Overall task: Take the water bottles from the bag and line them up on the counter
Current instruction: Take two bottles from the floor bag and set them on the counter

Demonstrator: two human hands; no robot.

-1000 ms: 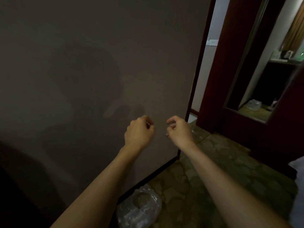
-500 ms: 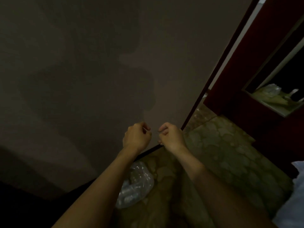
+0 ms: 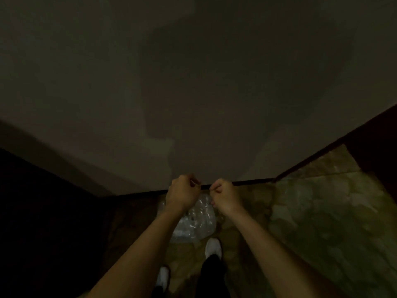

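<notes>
Looking straight down in dim light. Left hand [image 3: 184, 194] and right hand [image 3: 225, 196] held out side by side, close but apart, above clear plastic bag [image 3: 194, 225]. Both grips curled into loose fists; I cannot tell if either pinches anything. Bag sits on patterned stone floor [image 3: 322, 211], against dark baseboard [image 3: 253, 181] at foot of plain wall [image 3: 193, 82]. Bottles inside bag too blurred to make out. My white shoes [image 3: 213, 247] just behind bag.
</notes>
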